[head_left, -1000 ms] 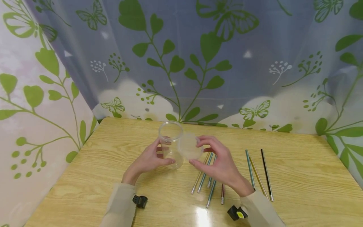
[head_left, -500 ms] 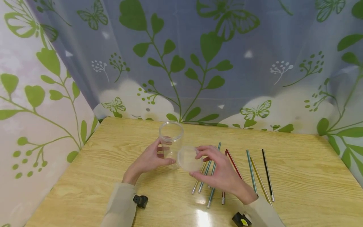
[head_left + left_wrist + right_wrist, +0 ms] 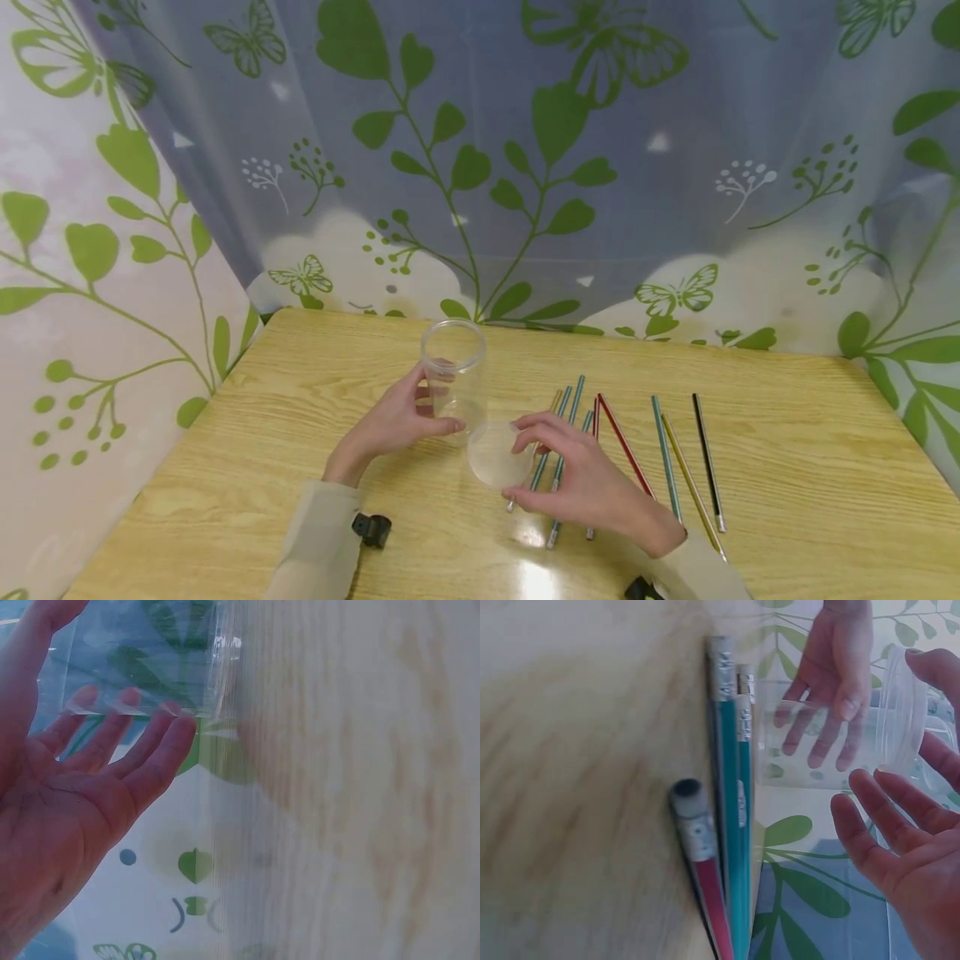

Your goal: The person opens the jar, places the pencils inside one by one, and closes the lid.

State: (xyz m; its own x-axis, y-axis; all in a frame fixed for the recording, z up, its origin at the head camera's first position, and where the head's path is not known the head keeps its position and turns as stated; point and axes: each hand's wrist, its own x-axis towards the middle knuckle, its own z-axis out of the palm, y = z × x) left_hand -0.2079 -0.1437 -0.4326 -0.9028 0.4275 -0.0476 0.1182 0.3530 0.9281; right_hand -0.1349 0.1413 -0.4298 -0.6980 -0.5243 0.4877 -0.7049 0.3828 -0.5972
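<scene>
A clear plastic jar (image 3: 459,392) stands upright on the wooden table, its round mouth uncovered. My left hand (image 3: 397,421) holds its side, thumb in front and fingers behind; in the left wrist view, the fingertips (image 3: 180,720) lie along the clear wall. To the jar's right, my right hand (image 3: 577,467) holds a round translucent lid (image 3: 498,457) by its edge between thumb and fingers. The lid sits low beside the jar's base in the head view. From the right wrist, the lid (image 3: 901,712) appears in front of the jar (image 3: 802,742), my left hand visible through it.
Several pencils lie around and beyond my right hand, among them a teal pencil (image 3: 577,400), a red pencil (image 3: 626,446), a yellow pencil (image 3: 690,479) and a black pencil (image 3: 705,454). A patterned curtain (image 3: 480,167) hangs along the table's back edge.
My right hand has brought the lid down and toward me, from beside the jar's upper wall to near its base, uncovering more pencils. The left hand and jar have stayed put.
</scene>
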